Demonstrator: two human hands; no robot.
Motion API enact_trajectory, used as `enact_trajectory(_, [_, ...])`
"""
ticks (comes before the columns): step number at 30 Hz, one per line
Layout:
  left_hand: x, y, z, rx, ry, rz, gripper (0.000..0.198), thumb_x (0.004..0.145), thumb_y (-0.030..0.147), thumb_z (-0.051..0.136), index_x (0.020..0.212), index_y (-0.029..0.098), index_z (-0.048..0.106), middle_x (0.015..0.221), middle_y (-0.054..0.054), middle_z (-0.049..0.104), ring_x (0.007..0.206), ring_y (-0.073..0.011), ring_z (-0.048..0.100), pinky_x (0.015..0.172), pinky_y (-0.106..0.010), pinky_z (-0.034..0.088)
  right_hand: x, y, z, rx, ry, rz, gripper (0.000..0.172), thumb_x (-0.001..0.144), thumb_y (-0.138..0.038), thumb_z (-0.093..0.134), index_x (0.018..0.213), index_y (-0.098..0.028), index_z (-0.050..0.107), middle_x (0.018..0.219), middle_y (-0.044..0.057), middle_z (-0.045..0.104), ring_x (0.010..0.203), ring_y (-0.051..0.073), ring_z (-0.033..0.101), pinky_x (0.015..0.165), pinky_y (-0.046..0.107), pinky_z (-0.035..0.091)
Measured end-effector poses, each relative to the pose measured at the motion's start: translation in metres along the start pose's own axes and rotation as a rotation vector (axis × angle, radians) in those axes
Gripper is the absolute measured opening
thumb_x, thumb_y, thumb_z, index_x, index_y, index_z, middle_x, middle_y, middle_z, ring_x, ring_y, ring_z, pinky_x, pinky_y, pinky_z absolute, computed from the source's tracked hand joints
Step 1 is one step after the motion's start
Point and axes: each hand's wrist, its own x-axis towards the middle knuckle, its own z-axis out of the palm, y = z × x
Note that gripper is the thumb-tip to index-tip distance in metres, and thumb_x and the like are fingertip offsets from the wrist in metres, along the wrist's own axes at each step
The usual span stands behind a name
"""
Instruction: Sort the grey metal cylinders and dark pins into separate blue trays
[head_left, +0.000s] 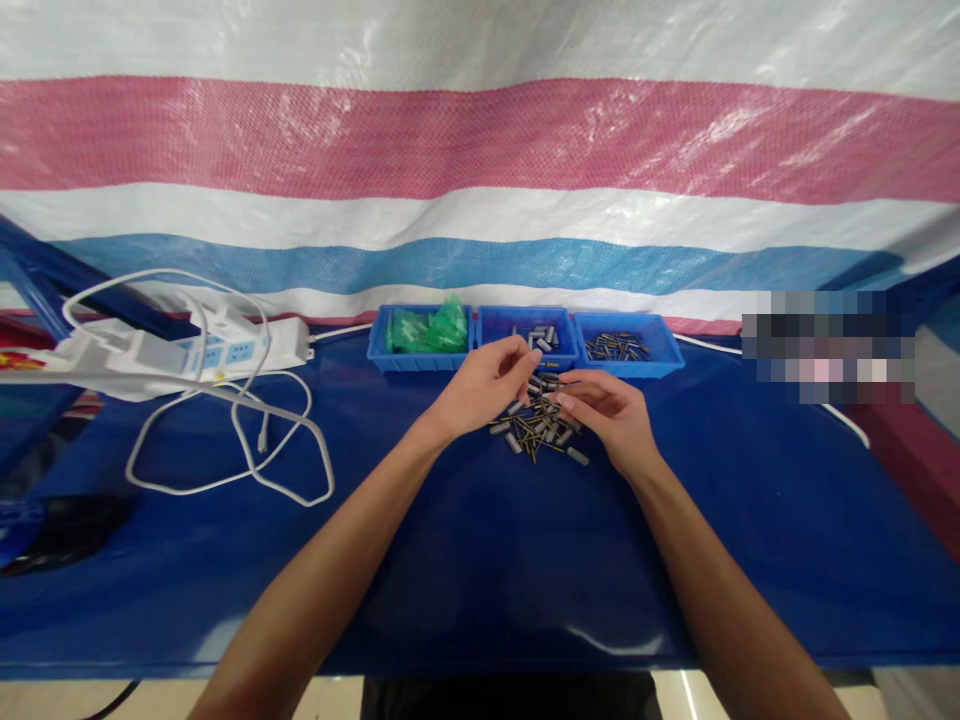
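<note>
The step in hand looks like picking through the pile of small metal parts (534,432), silver cylinders mixed with brass-coloured pins, lying loose on the bench (480,560) before the middle blue bin (495,320). The left hand (496,383) is over the pile's upper left, thumb and forefinger drawn together; the right hand (611,410) curls at its right edge. I cannot tell whether either hand's fingers grip a part. The next move seems to call for a fine fingertip pinch, since the pieces overlap and lie at mixed angles
</note>
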Motion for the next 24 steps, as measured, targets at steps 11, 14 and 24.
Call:
enact_trajectory(11, [-0.002, 0.0, 0.003, -0.079, -0.026, 0.0, 0.011, 0.09, 0.026, 0.069, 0.089, 0.015, 0.067, 0.078, -0.002, 0.069, 0.071, -0.0132, 0.066, 0.069, -0.025, 0.053, 0.0, 0.003, -0.002, 0.061, 0.006, 0.024, 0.035, 0.078, -0.038, 0.089, 0.109, -0.027, 0.077, 0.091, 0.003, 0.082, 0.068, 0.017, 0.072, 0.061, 0.03, 0.06])
enact_trajectory(14, [-0.003, -0.001, 0.005, -0.034, -0.057, -0.007, 0.01, 0.09, 0.024, 0.07, 0.087, 0.014, 0.071, 0.079, -0.004, 0.074, 0.072, -0.0143, 0.069, 0.07, -0.025, 0.055, 0.0, 0.004, -0.002, 0.053, 0.017, 0.028, 0.029, 0.078, -0.039, 0.089, 0.102, -0.026, 0.079, 0.088, 0.003, 0.082, 0.068, 0.018, 0.073, 0.062, 0.032, 0.061])
enact_trajectory(24, [-0.005, -0.01, 0.001, 0.631, -0.103, 0.133, 0.028, 0.101, 0.029, 0.057, 0.118, 0.02, 0.078, 0.119, -0.008, 0.079, 0.113, -0.0253, 0.072, 0.104, -0.038, 0.054, 0.011, 0.003, -0.013, -0.054, 0.325, -0.124, 0.026, 0.078, -0.038, 0.088, 0.099, -0.025, 0.081, 0.094, 0.004, 0.082, 0.069, 0.018, 0.072, 0.062, 0.032, 0.06])
